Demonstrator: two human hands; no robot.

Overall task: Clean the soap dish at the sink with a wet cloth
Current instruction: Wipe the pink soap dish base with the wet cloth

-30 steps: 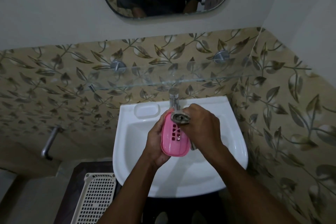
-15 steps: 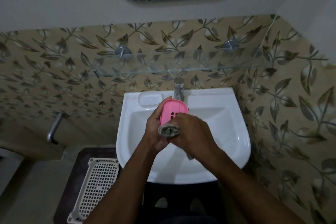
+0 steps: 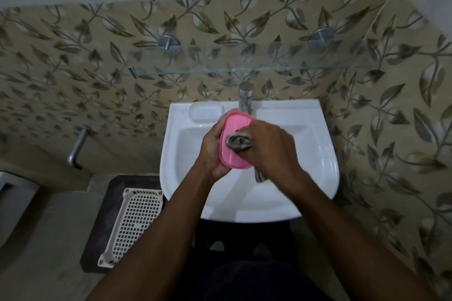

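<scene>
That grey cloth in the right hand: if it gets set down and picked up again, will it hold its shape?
Probably not. The cloth is bunched in the right hand, with a tail hanging limp below, so likely floppy. If wet, it may cling and drip.

Soap dish [image 3: 234, 144] was smooth pink plastic, slight sheen. Cloth [image 3: 238, 143] was grey bunched fabric, looked damp, matt. Sink [image 3: 315, 144] was glossy white ceramic. Tap [image 3: 245, 98] was shiny chromed metal. Shelf [image 3: 244, 66] was clear glass on polished metal brackets [image 3: 168, 43]. Wall tiles [image 3: 73, 68] were smooth, leaf-printed, satin. Basket [image 3: 132, 225] was matt off-white perforated plastic.
</scene>
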